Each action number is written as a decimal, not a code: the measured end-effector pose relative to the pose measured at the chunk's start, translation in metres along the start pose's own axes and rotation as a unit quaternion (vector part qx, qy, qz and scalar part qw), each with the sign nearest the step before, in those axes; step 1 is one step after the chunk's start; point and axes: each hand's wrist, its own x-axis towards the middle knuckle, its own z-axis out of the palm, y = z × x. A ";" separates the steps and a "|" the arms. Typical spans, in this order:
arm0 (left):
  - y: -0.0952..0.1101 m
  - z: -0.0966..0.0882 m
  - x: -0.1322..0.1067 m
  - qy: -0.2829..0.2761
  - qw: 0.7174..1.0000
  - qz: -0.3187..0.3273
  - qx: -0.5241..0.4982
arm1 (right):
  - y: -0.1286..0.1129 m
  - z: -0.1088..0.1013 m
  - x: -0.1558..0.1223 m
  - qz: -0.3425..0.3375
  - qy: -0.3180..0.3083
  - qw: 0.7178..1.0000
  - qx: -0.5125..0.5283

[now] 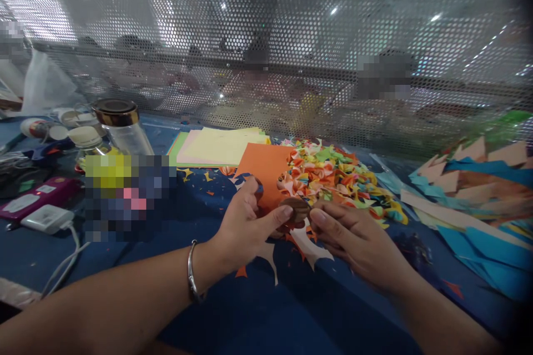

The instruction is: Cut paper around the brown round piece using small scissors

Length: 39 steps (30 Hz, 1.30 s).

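Note:
A small brown, rounded piece (300, 209) with a striped, wood-like look is held up over the table; its exact kind is unclear. My left hand (244, 227), with a silver bangle at the wrist, grips it from the left, thumb on top. From the right, my right hand (358, 238) pinches at its edge with thumb and forefinger; the other fingers are curled. Just behind lies an orange paper sheet (266, 163), and beside it a heap of small folded colourful paper pieces (328, 175). Below the hands are cut white paper scraps (310, 248) and orange bits.
Pastel paper sheets (220, 146) are stacked at the back. At left stand a clear bottle (125, 133), a smaller white-capped jar (85, 138) and a purple power strip (41, 197) with a white cable. Blue and peach cut paper (478, 244) lies right. A perforated screen (266, 39) rises behind.

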 end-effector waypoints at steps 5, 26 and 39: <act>0.000 -0.002 0.001 0.004 1.000 0.010 0.026 | -0.002 0.004 0.001 0.015 0.038 0.999 0.032; 0.006 -0.007 0.000 -0.097 0.983 0.001 0.153 | -0.014 0.010 0.003 -0.124 0.063 0.983 -0.119; -0.005 0.007 -0.004 0.001 0.982 -0.155 -0.110 | -0.017 0.013 -0.002 -0.146 0.138 0.968 -0.153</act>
